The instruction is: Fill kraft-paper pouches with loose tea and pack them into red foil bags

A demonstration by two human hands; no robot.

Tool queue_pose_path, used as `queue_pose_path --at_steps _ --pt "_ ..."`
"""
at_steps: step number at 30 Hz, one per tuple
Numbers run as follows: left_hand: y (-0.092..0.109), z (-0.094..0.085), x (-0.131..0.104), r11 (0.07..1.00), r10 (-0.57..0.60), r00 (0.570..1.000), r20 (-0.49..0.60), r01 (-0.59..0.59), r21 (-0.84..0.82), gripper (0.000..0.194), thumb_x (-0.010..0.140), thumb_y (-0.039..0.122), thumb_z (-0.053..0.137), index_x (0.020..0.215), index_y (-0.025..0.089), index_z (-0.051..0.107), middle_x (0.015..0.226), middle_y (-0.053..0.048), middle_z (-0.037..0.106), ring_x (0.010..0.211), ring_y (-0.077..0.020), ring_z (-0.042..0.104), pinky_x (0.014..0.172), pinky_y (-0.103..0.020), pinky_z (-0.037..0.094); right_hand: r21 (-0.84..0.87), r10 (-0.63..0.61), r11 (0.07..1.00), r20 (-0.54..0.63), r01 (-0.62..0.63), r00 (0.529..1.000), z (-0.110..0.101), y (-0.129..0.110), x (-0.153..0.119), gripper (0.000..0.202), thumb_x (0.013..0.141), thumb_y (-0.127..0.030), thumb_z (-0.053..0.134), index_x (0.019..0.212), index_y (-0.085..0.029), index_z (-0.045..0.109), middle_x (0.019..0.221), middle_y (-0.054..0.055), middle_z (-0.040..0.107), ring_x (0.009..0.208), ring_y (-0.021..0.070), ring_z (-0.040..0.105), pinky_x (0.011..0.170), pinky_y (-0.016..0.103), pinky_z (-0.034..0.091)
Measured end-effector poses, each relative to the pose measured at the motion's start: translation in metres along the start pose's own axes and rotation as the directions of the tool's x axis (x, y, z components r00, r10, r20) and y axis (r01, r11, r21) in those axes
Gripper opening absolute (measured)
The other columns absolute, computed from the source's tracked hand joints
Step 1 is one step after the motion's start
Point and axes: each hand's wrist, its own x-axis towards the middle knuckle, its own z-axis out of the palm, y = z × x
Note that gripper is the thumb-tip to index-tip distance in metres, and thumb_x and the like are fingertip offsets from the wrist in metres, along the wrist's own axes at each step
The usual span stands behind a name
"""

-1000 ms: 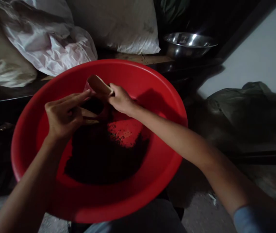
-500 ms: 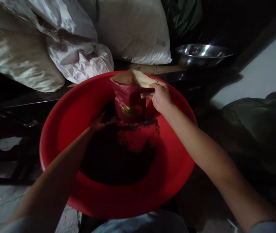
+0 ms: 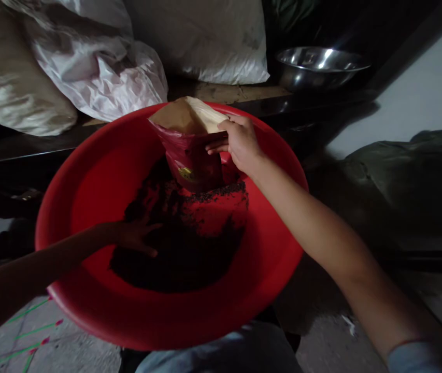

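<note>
A wide red plastic basin holds a spread of dark, loose, crumbly material, whose exact kind I cannot tell. A maroon bag with a pale inner lining and a small gold print stands in the far part of the basin, its mouth open. My right hand grips the right side of the bag's rim, thumb inside and fingers outside. In the left part of the basin, my left hand rests low at the dark material with fingers spread. Its palm underside is hidden in shadow.
Behind the basin, large whitish sacks lean on a dark ledge, with a crumpled white sack at the left. A shiny metal bowl sits at the back right. A dark green bundle lies to the right.
My left hand has moved from beside the bag's base toward me and left, over the dark material. The right hand still holds the bag, which leans slightly left. The camera view has shifted.
</note>
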Motion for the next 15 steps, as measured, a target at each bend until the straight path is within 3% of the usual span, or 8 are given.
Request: queue_pose_path --at_steps 3,6,11,15 --pt "0.028 0.008 -0.006 0.996 0.078 0.993 0.093 -0.08 0.026 0.143 0.051 0.086 0.08 0.168 0.036 0.015 0.174 -0.024 0.007 0.156 -0.0538 0.019 0.123 -0.065 0.03 -0.005 0.001 1.0 0.012 -0.001 1.0 0.001 0.0 0.001 0.01 0.082 -0.027 0.06 0.085 -0.023 0.051 0.074 0.002 0.065 0.074 0.0226 0.075 0.063 0.038 0.069" --pt "0.048 0.02 0.002 0.993 0.12 0.992 0.042 -0.121 0.016 0.131 0.058 0.075 0.083 0.167 0.038 0.02 0.174 -0.022 0.011 0.155 -0.0536 0.024 0.12 -0.064 0.036 -0.017 0.011 1.0 0.03 -0.011 0.999 0.004 -0.001 -0.001 0.012 0.084 -0.028 0.063 0.087 -0.022 0.052 0.073 0.002 0.064 0.071 0.0213 0.074 0.061 0.036 0.068" --pt "0.051 0.037 0.014 0.985 0.157 0.984 -0.083 -0.162 -0.056 0.114 0.062 0.058 0.087 0.163 0.036 0.037 0.171 -0.018 0.025 0.151 -0.0493 0.038 0.12 -0.057 0.04 -0.038 0.019 0.999 0.053 -0.017 0.998 0.01 -0.003 -0.009 0.013 0.086 -0.029 0.061 0.095 -0.022 0.056 0.076 0.0 0.064 0.067 0.0183 0.073 0.061 0.033 0.067" --pt "0.054 0.038 0.015 0.985 0.157 0.976 -0.154 -0.166 -0.047 0.107 0.061 0.055 0.089 0.157 0.032 0.049 0.168 -0.018 0.033 0.15 -0.0465 0.042 0.121 -0.054 0.039 -0.033 0.009 0.999 0.084 -0.007 0.996 0.011 -0.002 -0.013 0.019 0.084 -0.03 0.06 0.101 -0.022 0.059 0.074 0.0 0.063 0.067 0.0189 0.073 0.061 0.032 0.067"
